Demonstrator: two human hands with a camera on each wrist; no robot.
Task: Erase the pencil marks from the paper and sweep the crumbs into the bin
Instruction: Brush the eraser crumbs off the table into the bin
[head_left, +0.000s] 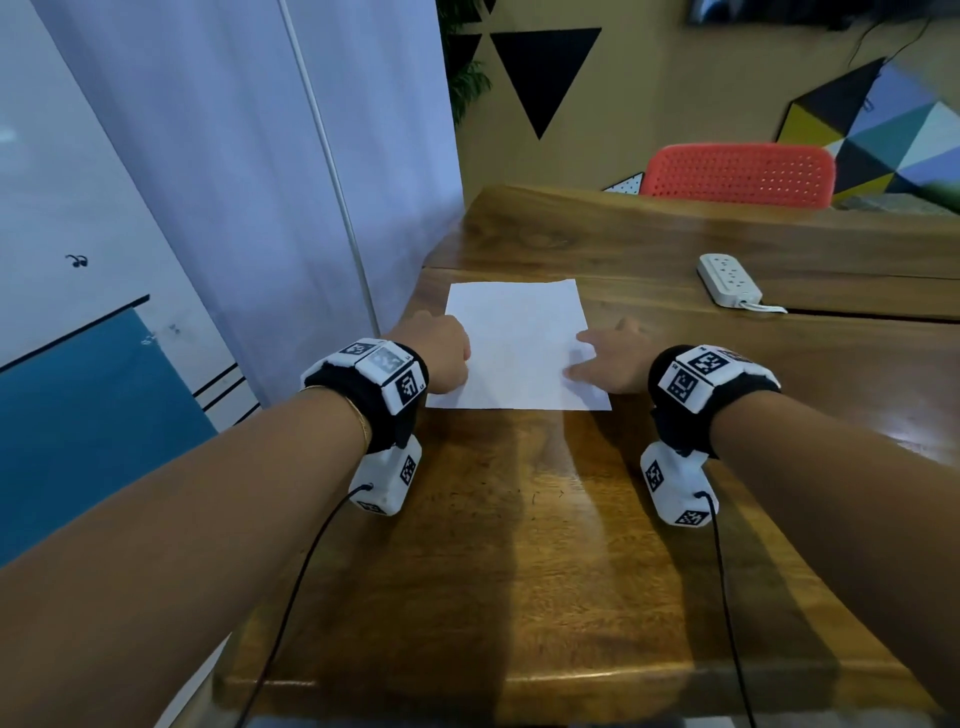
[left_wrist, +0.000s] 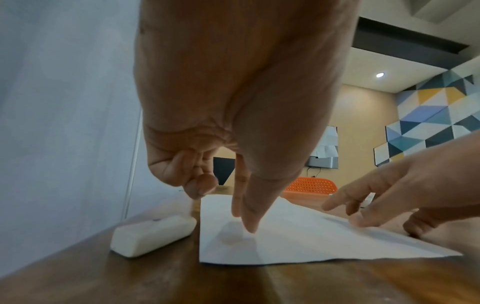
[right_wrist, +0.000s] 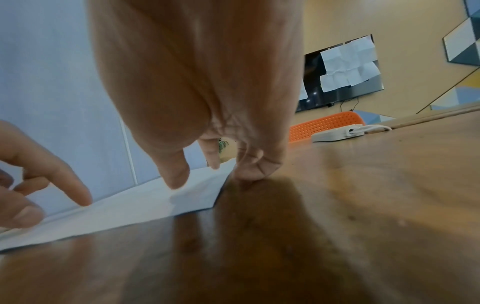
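Both hands (head_left: 441, 353) (head_left: 608, 364) on paper (head_left: 519, 332) (eraser (left_wrist: 153, 234) beside)

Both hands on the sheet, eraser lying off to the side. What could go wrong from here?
1. The eraser lies loose on the table by the paper's left edge, near the table's left side; the left hand might knock it off.
2. The paper is pinned only by fingertips; the right hand touches near its right edge, so rubbing may slide or crease it.
3. No bin shows in any view, so crumbs may scatter.
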